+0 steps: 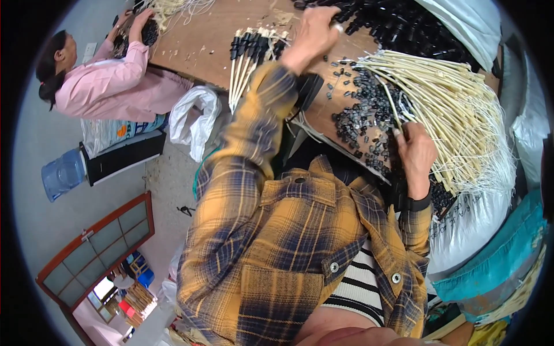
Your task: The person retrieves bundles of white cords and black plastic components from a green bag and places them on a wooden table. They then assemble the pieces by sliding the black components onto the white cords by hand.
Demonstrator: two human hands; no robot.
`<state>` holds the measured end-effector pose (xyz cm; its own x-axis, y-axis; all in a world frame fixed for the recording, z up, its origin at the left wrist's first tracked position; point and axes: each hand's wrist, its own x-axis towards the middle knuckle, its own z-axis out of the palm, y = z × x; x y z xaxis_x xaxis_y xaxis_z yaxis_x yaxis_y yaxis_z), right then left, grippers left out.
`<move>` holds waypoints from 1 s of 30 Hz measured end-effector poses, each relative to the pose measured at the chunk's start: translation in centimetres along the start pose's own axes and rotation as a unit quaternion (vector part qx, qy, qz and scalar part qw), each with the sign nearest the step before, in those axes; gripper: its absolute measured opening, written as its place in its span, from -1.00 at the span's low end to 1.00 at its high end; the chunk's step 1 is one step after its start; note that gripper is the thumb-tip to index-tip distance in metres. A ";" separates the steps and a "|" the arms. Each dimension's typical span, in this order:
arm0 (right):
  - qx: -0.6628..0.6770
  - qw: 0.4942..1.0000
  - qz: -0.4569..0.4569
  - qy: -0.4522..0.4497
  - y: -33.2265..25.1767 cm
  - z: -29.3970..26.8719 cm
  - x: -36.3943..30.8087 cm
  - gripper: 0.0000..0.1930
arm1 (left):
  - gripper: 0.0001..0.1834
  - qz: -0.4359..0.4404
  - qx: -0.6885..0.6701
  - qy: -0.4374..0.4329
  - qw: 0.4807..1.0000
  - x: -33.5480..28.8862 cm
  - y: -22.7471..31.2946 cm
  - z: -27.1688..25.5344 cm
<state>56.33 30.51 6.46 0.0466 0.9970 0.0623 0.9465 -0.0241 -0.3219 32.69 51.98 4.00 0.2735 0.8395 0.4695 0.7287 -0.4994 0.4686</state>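
Note:
My right hand is closed on one thin pale stick, held near its lower end. Beside it spreads a large fan of similar cream sticks with white strings trailing from their ends. Small black and clear plastic pieces lie scattered left of that hand. My left hand reaches across the tabletop toward a heap of glossy black plastic parts; its thumb and forefinger are apart, with nothing visible between them. Under my left forearm, sticks with black fittings hang partly over the table edge.
A person in a pink shirt works at the far left side of the wooden table. White bags stand below the table edge, near a blue water jug. White and teal sacks crowd my right side. A framed window is lower left.

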 end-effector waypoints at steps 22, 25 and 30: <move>0.206 0.971 -0.119 -0.033 0.4 -0.1 -0.1 -0.70 | -0.65 0.103 -0.141 -0.214 0.961 -6.7 5.7 -1.7; 0.117 0.988 -0.083 -0.060 -1.3 -1.5 -0.1 -0.58 | -0.74 0.188 -0.080 -0.216 0.955 -7.7 7.3 -0.3; 0.132 0.988 0.071 0.042 2.2 -0.3 -0.3 -0.49 | -0.81 0.213 -0.033 -0.117 0.969 -7.8 8.9 -1.2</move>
<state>58.45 30.14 6.02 0.2092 0.9751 0.0731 0.8124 -0.1317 -0.5680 36.26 40.68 5.42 0.6813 0.5757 0.4521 0.4791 -0.8176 0.3192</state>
